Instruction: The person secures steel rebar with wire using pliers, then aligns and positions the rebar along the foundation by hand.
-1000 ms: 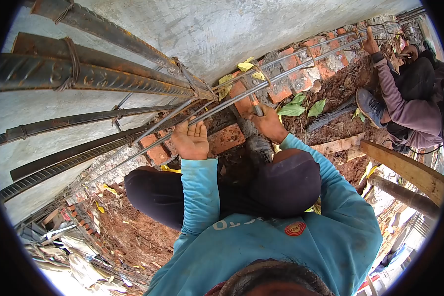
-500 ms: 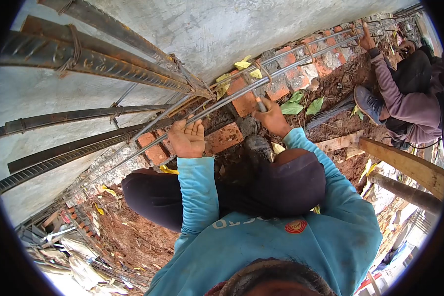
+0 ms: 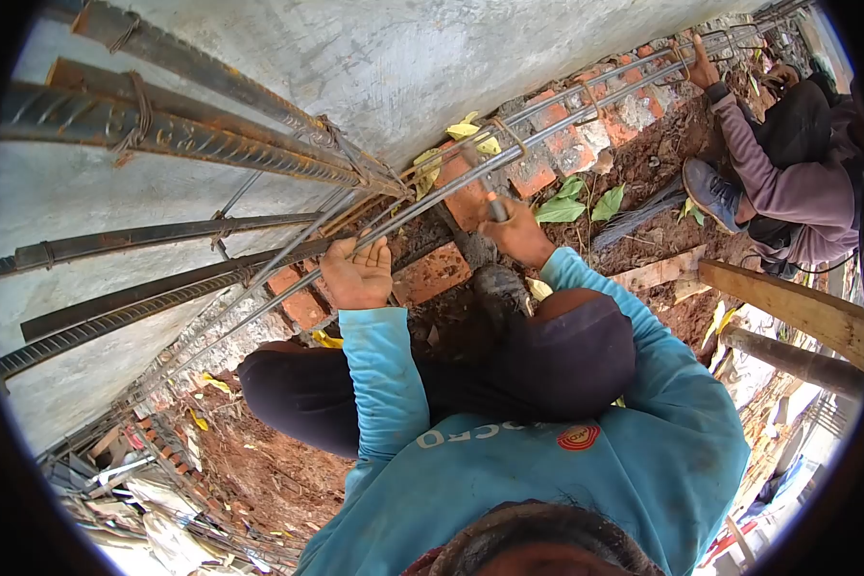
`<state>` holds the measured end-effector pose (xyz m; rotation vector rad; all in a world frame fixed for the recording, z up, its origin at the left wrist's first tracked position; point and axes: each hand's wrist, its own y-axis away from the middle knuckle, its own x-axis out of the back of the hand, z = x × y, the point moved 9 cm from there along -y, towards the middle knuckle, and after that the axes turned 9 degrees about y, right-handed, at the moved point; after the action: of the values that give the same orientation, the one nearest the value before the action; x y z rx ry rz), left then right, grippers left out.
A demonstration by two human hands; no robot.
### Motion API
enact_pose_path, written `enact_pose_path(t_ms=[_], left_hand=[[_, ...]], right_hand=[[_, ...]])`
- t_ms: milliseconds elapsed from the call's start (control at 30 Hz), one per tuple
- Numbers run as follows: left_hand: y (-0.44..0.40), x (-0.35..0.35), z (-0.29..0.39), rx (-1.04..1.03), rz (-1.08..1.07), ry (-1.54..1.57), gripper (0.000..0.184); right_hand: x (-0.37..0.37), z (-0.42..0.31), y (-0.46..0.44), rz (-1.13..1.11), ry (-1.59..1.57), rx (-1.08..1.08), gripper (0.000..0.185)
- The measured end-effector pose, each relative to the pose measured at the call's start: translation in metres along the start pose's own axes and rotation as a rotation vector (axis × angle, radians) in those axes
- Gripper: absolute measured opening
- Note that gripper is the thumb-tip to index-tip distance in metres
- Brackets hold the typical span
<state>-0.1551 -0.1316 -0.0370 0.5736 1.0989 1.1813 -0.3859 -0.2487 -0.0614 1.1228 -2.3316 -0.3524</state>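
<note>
Long thin steel bars [image 3: 547,134] run diagonally along the foot of the wall, with bent wire stirrups [image 3: 509,141] around them. My left hand [image 3: 357,276] is palm up, its fingers curled against the lower steel bar near the foot of the upright rebars. My right hand [image 3: 516,233] is closed around the grey grip of a hand tool [image 3: 495,205]. The tool's shaft reaches up past the bars, and its far end is partly hidden by them. Under the bars lie red bricks [image 3: 434,273].
Thick rusty rebars [image 3: 192,120] rise at the left beside the grey wall [image 3: 374,58]. A co-worker's hand [image 3: 703,65] touches the bars at upper right. Green leaves [image 3: 562,204], a bundle of wires [image 3: 638,221] and a wooden beam [image 3: 787,312] lie to the right.
The view has shifted slightly. My left hand stays at the bar and my right hand keeps hold of the tool. The co-worker's hand remains at the bars.
</note>
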Motion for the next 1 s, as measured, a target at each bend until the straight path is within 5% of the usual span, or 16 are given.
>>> enact_pose_path(t_ms=[33,133,267,333,400,500,600,633,700,733,800,833,900,1000], left_hand=[[-0.001,-0.005,0.0,0.006,-0.013,-0.018,0.024],[-0.001,0.001,-0.001,0.017,0.023,-0.005,0.025],[-0.003,0.0,-0.001,0.021,-0.012,-0.04,0.025],[-0.003,0.001,0.001,0.017,-0.016,-0.02,0.026],[-0.007,0.008,0.0,0.016,-0.012,-0.001,0.027],[-0.005,-0.001,-0.002,0.037,-0.024,-0.031,0.028],[-0.003,0.001,0.004,0.016,-0.011,-0.035,0.027],[-0.002,0.007,0.005,0.008,0.007,-0.032,0.027],[-0.004,-0.001,0.004,0.024,-0.049,-0.051,0.022],[-0.001,-0.002,0.003,0.026,-0.018,-0.044,0.022],[-0.002,0.0,0.002,0.043,-0.016,-0.049,0.023],[-0.001,0.001,0.003,0.051,-0.018,-0.042,0.023],[0.0,-0.002,0.004,0.035,-0.027,-0.036,0.025],[0.001,-0.005,0.001,0.008,0.001,-0.015,0.027]], right_hand=[[0.001,-0.002,0.0,0.087,0.072,0.003,0.04],[-0.075,-0.007,0.017,-0.633,0.416,0.205,0.038],[-0.126,0.001,0.05,-1.017,0.716,0.476,0.04],[-0.056,-0.024,0.027,-0.695,0.097,0.404,0.035],[0.011,0.0,-0.002,-0.231,-0.212,0.023,0.032],[-0.009,0.009,-0.001,0.011,0.001,-0.043,0.033],[-0.065,-0.035,0.032,-0.616,0.383,0.232,0.027],[-0.077,-0.033,0.033,-0.634,0.375,0.237,0.027],[-0.115,-0.039,0.064,-1.046,0.371,0.563,0.027],[-0.102,-0.042,0.062,-0.99,0.48,0.61,0.021],[-0.003,-0.015,0.017,-0.408,-0.053,0.131,0.032],[-0.008,-0.016,0.016,-0.419,-0.043,0.134,0.032],[0.038,0.021,0.007,0.263,-0.103,-0.21,0.026],[0.002,0.0,0.004,0.157,0.394,0.066,0.026]])
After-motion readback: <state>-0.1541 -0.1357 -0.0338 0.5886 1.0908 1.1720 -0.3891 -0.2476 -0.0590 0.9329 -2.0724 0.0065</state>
